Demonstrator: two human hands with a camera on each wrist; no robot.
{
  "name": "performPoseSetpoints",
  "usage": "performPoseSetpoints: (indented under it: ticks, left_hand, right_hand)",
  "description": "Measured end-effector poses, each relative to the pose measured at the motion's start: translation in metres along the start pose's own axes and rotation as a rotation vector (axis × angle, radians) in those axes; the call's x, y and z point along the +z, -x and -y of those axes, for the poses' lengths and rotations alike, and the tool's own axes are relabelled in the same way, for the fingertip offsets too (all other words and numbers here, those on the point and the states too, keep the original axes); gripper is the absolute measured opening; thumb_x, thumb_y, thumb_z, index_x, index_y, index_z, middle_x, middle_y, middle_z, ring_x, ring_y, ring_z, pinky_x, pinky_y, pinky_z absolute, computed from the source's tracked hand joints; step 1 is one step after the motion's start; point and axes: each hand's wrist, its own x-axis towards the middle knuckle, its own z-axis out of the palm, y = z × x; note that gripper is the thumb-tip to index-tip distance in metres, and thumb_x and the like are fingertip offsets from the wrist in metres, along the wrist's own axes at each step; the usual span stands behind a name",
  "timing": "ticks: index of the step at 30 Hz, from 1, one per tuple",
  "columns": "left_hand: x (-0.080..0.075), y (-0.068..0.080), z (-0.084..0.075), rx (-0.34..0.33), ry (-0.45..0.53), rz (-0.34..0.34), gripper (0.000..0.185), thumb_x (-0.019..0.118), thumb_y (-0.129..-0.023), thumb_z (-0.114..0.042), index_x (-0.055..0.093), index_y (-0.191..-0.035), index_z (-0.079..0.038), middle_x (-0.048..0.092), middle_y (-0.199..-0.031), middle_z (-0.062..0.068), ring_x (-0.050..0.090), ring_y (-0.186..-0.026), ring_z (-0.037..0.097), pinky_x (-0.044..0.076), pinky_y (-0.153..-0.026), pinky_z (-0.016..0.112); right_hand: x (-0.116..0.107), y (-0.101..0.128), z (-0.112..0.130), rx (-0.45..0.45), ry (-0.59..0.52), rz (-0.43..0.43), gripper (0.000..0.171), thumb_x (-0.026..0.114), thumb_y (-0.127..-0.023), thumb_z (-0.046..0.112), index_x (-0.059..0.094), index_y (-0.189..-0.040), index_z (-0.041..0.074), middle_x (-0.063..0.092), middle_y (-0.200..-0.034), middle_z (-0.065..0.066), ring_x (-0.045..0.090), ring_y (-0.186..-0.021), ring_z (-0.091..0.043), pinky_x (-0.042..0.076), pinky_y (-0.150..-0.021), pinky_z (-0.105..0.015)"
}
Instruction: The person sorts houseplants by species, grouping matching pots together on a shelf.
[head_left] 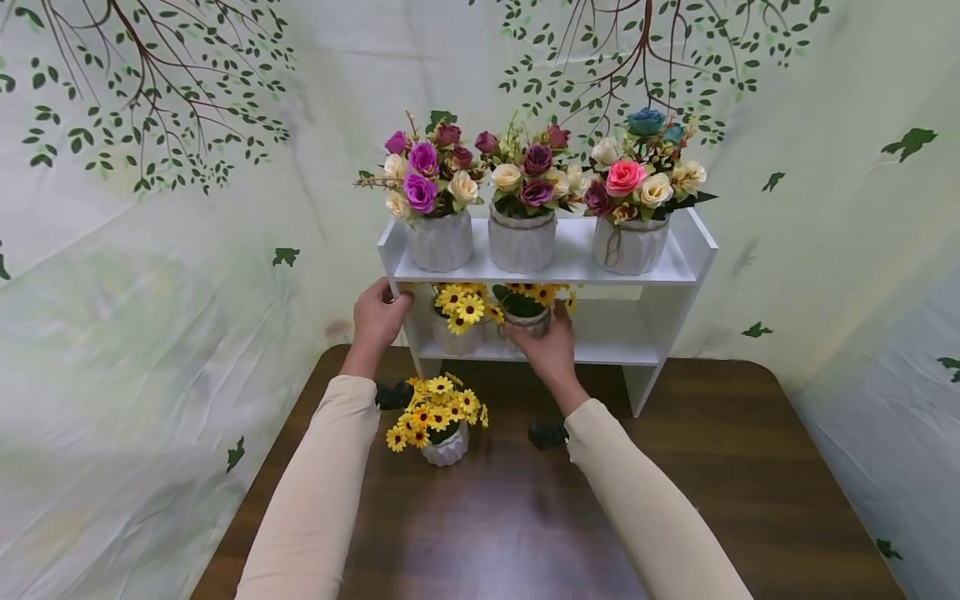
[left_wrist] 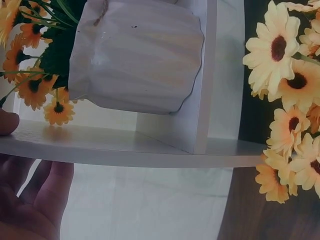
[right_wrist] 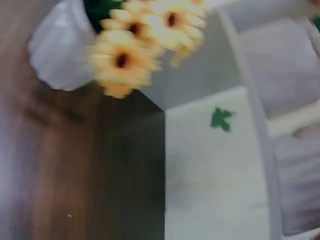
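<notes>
Backdrop: pale fabric printed with branches and green leaves, hung behind and to both sides of a white shelf unit [head_left: 678,250].

Worktop [head_left: 750,467]: dark wood; carries the shelf unit at its far edge.

Shelf unit: two tiers. Upper tier holds three white ribbed pots of mixed roses [head_left: 525,179]. Lower tier holds two pots of yellow daisies.

Loose daisy pot [head_left: 444,446]: on the worktop, in front of the shelf unit's left end, between the two sleeves, touched by neither hand.

Left hand [head_left: 377,317]: on the shelf unit's left side panel, fingers apparently wrapped round its front edge; the wrist view shows only a thumb tip and palm.

Right hand [head_left: 550,350]: fingers curled round the held daisy pot [head_left: 527,321], upright near the middle of the lower tier. The other lower-tier pot [head_left: 456,333] stands just left of it; open shelf lies to its right.
</notes>
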Motion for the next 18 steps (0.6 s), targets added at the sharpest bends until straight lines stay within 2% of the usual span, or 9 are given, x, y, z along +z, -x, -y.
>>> performPoseSetpoints:
  ticks: [2, 5, 8, 10, 12, 14, 18]
  left_hand:
    - [-0.002, 0.0, 0.0, 0.007, -0.001, 0.001, 0.041, 0.057, -0.094, -0.026, 0.06, -0.132, -0.011, 0.063, -0.134, 0.016, 0.061, -0.121, 0.037, 0.05, -0.1, 0.054]
    - [-0.003, 0.001, 0.0, 0.009, 0.002, -0.001, 0.042, 0.057, -0.093, -0.027, 0.06, -0.132, -0.011, 0.063, -0.134, 0.016, 0.061, -0.122, 0.037, 0.05, -0.1, 0.054]
    - [-0.004, 0.001, 0.001, 0.0, -0.001, -0.014, 0.042, 0.057, -0.093, -0.026, 0.06, -0.132, -0.011, 0.063, -0.134, 0.017, 0.061, -0.122, 0.037, 0.051, -0.1, 0.054]
    - [-0.005, 0.001, 0.002, -0.003, -0.002, -0.017, 0.041, 0.057, -0.093, -0.026, 0.06, -0.132, -0.01, 0.063, -0.134, 0.017, 0.061, -0.122, 0.038, 0.051, -0.1, 0.054]
    - [-0.005, 0.001, 0.003, 0.001, 0.0, -0.016, 0.041, 0.056, -0.094, -0.025, 0.06, -0.131, -0.01, 0.063, -0.134, 0.017, 0.061, -0.122, 0.038, 0.051, -0.1, 0.054]
    - [-0.004, 0.001, 0.003, 0.006, 0.005, -0.007, 0.04, 0.056, -0.094, -0.025, 0.061, -0.131, -0.009, 0.064, -0.133, 0.017, 0.061, -0.122, 0.038, 0.051, -0.1, 0.054]
    - [-0.003, 0.0, 0.0, 0.004, 0.013, 0.002, 0.04, 0.057, -0.094, -0.025, 0.061, -0.131, -0.01, 0.064, -0.134, 0.017, 0.061, -0.122, 0.037, 0.05, -0.1, 0.053]
  right_hand:
    - [0.002, 0.014, -0.002, -0.042, -0.004, -0.126, 0.079, 0.076, -0.082, 0.031, 0.039, -0.148, 0.007, 0.046, -0.146, -0.017, 0.043, -0.137, -0.033, 0.038, -0.111, -0.052]
    - [0.006, 0.038, -0.013, -0.171, -0.039, -0.304, 0.044, 0.071, -0.086, 0.017, 0.057, -0.125, 0.002, 0.059, -0.124, -0.017, 0.053, -0.119, -0.032, 0.045, -0.096, -0.05]
    - [0.01, 0.06, -0.032, -0.343, -0.049, -0.391, 0.02, 0.068, -0.085, 0.0, 0.064, -0.105, 0.0, 0.063, -0.103, -0.017, 0.059, -0.096, -0.03, 0.049, -0.078, -0.042]
    - [0.011, 0.074, -0.046, -0.414, -0.05, -0.398, 0.016, 0.067, -0.083, -0.007, 0.066, -0.097, 0.0, 0.062, -0.096, -0.015, 0.059, -0.085, -0.027, 0.05, -0.071, -0.034]
    - [0.01, 0.086, -0.061, -0.427, -0.047, -0.381, 0.017, 0.066, -0.082, -0.011, 0.066, -0.095, 0.0, 0.062, -0.093, -0.014, 0.058, -0.079, -0.025, 0.049, -0.066, -0.028]
    - [0.009, 0.097, -0.075, -0.396, -0.032, -0.355, 0.018, 0.065, -0.082, -0.012, 0.066, -0.095, 0.0, 0.062, -0.093, -0.013, 0.058, -0.078, -0.023, 0.048, -0.066, -0.022]
    - [0.01, 0.113, -0.093, -0.262, -0.003, -0.271, 0.016, 0.063, -0.085, -0.009, 0.065, -0.098, 0.0, 0.061, -0.096, -0.012, 0.057, -0.079, -0.015, 0.047, -0.069, -0.015]
